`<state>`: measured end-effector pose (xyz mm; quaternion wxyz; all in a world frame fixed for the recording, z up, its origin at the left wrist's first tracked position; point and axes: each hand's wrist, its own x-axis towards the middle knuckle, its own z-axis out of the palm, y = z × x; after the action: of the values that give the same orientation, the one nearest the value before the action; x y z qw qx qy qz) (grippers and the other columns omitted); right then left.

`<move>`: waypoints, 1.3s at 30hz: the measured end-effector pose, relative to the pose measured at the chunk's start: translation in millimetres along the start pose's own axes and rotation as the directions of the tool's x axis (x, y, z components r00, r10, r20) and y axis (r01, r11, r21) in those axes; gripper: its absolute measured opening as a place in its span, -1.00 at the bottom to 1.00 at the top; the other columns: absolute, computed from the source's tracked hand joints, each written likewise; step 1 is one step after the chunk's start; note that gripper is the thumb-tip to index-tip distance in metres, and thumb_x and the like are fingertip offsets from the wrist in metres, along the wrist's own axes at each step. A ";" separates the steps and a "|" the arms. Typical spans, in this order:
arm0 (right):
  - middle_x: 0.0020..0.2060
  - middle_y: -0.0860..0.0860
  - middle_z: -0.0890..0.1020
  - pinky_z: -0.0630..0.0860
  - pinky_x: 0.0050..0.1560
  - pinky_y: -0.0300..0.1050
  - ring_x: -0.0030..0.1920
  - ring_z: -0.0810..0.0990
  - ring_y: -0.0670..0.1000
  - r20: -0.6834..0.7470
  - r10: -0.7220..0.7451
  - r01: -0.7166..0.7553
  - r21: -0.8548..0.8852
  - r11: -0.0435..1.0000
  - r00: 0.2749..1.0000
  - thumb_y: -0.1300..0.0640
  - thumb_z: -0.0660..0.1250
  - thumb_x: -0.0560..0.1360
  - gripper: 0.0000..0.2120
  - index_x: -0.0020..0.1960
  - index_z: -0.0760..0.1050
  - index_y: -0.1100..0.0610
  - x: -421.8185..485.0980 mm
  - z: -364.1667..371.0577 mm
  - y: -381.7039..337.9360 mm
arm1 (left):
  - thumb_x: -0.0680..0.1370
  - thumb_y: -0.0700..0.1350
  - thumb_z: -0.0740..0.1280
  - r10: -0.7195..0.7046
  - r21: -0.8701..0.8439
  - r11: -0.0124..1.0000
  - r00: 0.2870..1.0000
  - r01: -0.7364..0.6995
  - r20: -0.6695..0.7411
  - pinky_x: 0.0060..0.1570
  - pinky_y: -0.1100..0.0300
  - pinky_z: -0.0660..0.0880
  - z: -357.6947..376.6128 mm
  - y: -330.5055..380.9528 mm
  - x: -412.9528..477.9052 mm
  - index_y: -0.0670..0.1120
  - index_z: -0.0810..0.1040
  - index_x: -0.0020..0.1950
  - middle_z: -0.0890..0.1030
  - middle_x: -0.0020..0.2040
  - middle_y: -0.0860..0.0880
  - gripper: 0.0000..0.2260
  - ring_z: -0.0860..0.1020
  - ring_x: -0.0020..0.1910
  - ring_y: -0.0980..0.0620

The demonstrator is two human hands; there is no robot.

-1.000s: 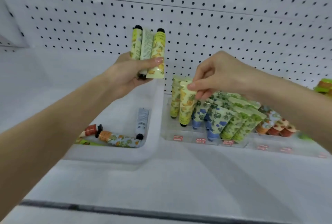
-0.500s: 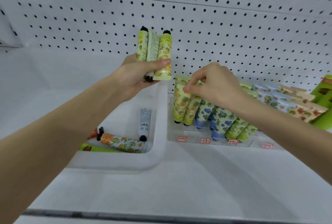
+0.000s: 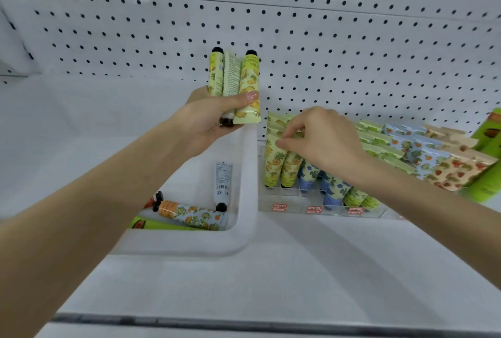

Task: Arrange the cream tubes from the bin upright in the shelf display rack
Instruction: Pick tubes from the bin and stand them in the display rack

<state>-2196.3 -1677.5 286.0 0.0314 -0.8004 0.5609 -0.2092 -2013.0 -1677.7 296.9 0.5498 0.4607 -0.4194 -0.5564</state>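
Where left hand [image 3: 206, 123] grips, tubes [image 3: 248, 77] yellow, black-capped.

Pale yellow-green with golden pineapple print and black caps on the raised tubes [image 3: 248, 85]. Same print on the pineapple tubes [image 3: 272, 167] in the clear rack [image 3: 292, 196]; beside them blue blossoms on the blossom tubes [image 3: 332, 188], orange fruit on the light blue tubes [image 3: 406, 145], red strawberries on the cream tubes [image 3: 461, 169]. Red-and-white labels [image 3: 279, 207] along the rack front. In the white bin [image 3: 244, 229]: grey-blue barcode tube [image 3: 222, 180], orange-banded tube [image 3: 195, 215] in fruit print, green tube [image 3: 157, 225]. White pegboard [image 3: 352, 39], dotted black.
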 end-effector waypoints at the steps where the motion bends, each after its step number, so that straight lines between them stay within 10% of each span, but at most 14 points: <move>1: -0.06 -0.04 0.68 0.49 -0.12 -0.13 -0.02 0.62 0.02 0.000 -0.011 0.011 -0.008 1.000 1.000 -0.11 0.42 0.42 -0.87 -0.17 0.61 -0.05 -0.6 -0.4 0.1 | 0.44 -0.23 0.44 0.000 0.000 1.000 1.000 0.000 -0.002 -0.20 0.25 0.60 0.2 -0.2 -0.9 -0.08 0.58 0.00 0.70 -0.22 0.04 -0.83 0.67 -0.21 0.12; 8: -0.45 -0.23 0.32 0.32 -0.24 -0.17 -0.31 0.43 -0.05 0.027 -0.059 0.059 -0.016 0.998 0.998 -0.08 0.43 0.42 -0.84 -0.12 0.60 0.00 -0.8 -2.0 0.7 | 0.42 -0.22 0.44 -0.002 0.001 1.000 1.000 0.002 0.021 -0.04 0.18 0.60 1.2 -2.2 -6.7 -0.10 0.57 0.03 0.69 -0.26 0.06 -0.80 0.67 -0.17 0.11; 21: -0.49 -0.08 0.38 0.25 -0.40 -0.19 -0.46 0.35 -0.10 0.033 -0.008 0.003 0.159 0.987 0.999 -0.04 0.44 0.41 -0.88 -0.15 0.59 -0.01 7.9 -23.4 4.9 | 0.41 -0.20 0.45 0.016 0.080 0.997 0.999 -0.019 0.029 -0.11 0.23 0.60 2.3 -2.0 -5.7 -0.09 0.58 0.09 0.71 -0.08 0.00 -0.74 0.67 -0.10 0.08; 28: -0.37 0.00 0.52 0.46 -0.41 -0.30 -0.49 0.45 -0.15 0.142 0.086 -0.160 0.684 0.711 0.986 0.05 0.41 0.46 -0.85 -0.03 0.62 0.11 9.0 -50.1 2.5 | 0.29 -0.13 0.47 0.102 0.135 0.984 0.987 -0.119 0.125 -0.20 0.26 0.58 10.9 7.5 -7.9 -0.11 0.53 0.19 0.70 -0.10 0.02 -0.53 0.67 -0.13 0.09; 39: -0.26 0.15 0.69 0.65 -0.20 -0.14 -0.27 0.70 0.01 0.240 0.124 -0.270 0.819 0.507 0.963 0.16 0.52 0.35 -0.75 -0.06 0.59 0.29 -10.2 -28.8 -23.2 | 0.29 -0.07 0.47 0.110 0.135 0.982 0.982 -0.131 0.150 -0.13 0.22 0.59 16.2 2.1 -10.5 -0.12 0.55 0.15 0.70 -0.08 -0.03 -0.55 0.67 -0.10 0.03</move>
<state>-2189.3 -1654.4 315.7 0.4798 -0.6289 0.4728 -0.3881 -2028.6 -1667.9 303.1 0.5165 0.4322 -0.5239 -0.5216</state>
